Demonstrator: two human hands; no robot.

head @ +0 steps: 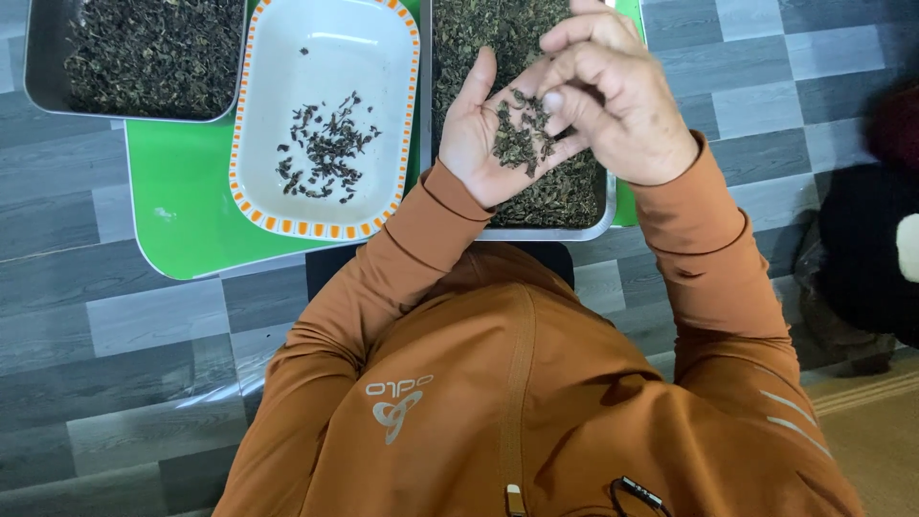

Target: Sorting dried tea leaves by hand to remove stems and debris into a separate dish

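This looks like a home, or a small tea-sorting room, with the work done on the floor. Grey wood-look vinyl flooring (pixel 144 345) fills most of the frame, and a tan mat (pixel 876 431) shows at lower right. A green tray (pixel 182 191), metal trays (pixel 38 67) of dried leaves and a white dish (pixel 325 57) lie across the top.

Soft even daylight, faint shadows, mild glare on white dish (pixel 325 115), sharp focus

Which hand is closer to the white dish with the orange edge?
Left. The left hand lies palm-up just beside the white dish; the right hand is farther away, picking at the leaves in that palm.
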